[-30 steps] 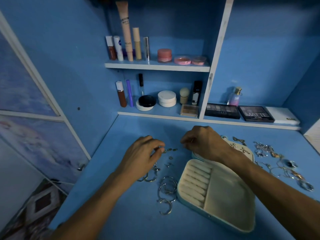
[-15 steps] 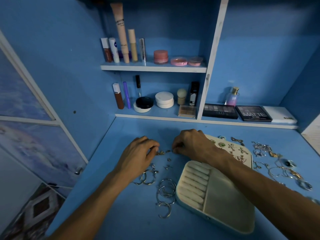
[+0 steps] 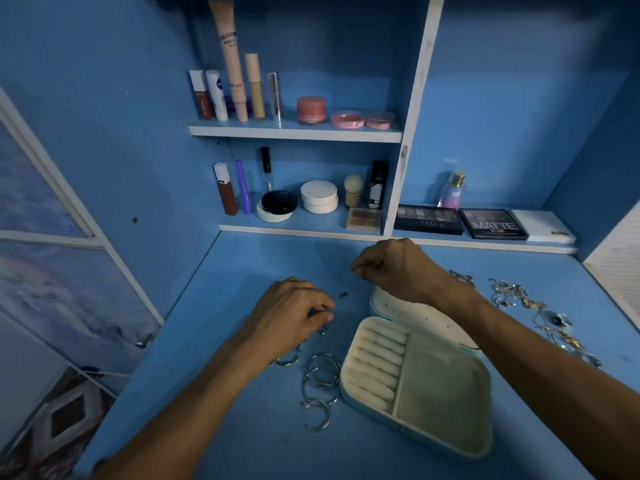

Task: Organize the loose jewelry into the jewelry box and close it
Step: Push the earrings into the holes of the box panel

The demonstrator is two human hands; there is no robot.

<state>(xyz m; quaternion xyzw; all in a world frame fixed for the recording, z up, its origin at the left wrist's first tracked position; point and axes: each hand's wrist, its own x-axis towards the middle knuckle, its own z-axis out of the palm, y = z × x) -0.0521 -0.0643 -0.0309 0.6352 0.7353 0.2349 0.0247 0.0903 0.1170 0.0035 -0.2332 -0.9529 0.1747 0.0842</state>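
The open jewelry box lies on the blue desk, its cream tray [image 3: 440, 393] with ring rolls nearest me and its pin-holed lid [image 3: 408, 311] partly under my right forearm. My left hand [image 3: 291, 317] is low over the desk left of the box, fingers curled, pinching a small earring [image 3: 318, 311]. My right hand [image 3: 391, 268] is raised beyond the lid with its fingertips pinched on a tiny earring that is barely visible. A single stud [image 3: 343, 294] lies between the hands. Silver hoops [image 3: 320, 379] are heaped left of the tray.
More loose jewelry [image 3: 512, 292] is scattered on the desk right of the box, up to a dark-stoned piece [image 3: 556, 320]. Shelves [image 3: 294, 131] at the back hold cosmetics, and eyeshadow palettes [image 3: 491, 225] lie on the low ledge. The desk's left edge drops to the floor.
My right hand has lifted off the desk and drawn back to the right, above the lid. The small pieces between the hands are down to one stud. My left hand stayed in place.
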